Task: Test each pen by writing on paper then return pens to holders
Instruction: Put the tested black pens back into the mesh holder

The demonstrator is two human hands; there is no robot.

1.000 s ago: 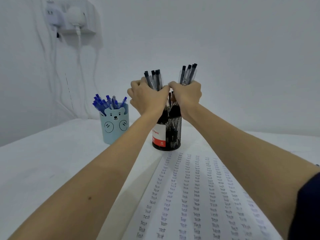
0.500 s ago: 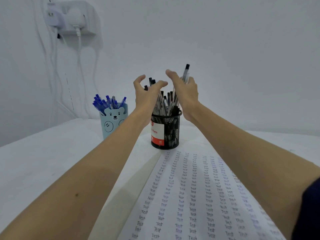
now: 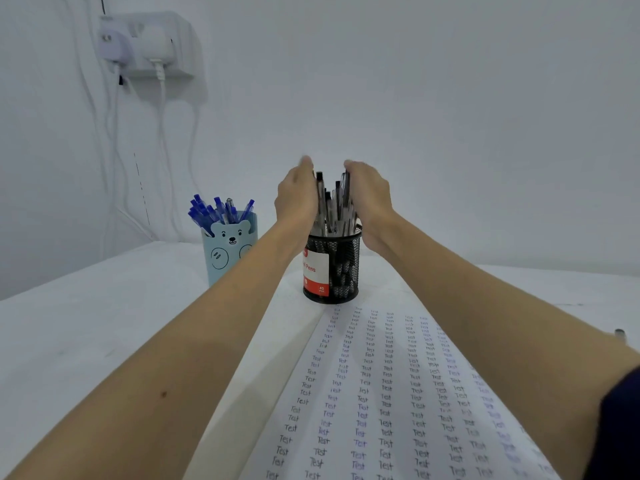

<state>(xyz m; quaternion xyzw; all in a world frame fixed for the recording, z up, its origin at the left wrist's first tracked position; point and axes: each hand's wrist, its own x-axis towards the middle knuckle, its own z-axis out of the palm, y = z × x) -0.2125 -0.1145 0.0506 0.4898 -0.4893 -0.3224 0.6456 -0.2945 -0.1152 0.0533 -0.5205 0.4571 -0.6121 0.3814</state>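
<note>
At the far end of the sheet, the black wire-mesh pen holder with a red-and-white label (image 3: 331,271) stands full of black-capped clear pens (image 3: 330,206). Left hand (image 3: 297,199) and right hand (image 3: 369,199) flank the bundle, fingers straight, palms pressing inward, apparently to gather the pens upright. White paper covered in handwritten "Test" columns (image 3: 388,393) lies before it; a light-blue bear holder of blue pens (image 3: 229,249) stands left.

surface: white table (image 3: 86,341)
on it: black mesh pen holder (image 3: 341,271); blue bear pen holder (image 3: 227,252); paper sheet (image 3: 398,393) covered in "Test"
</note>
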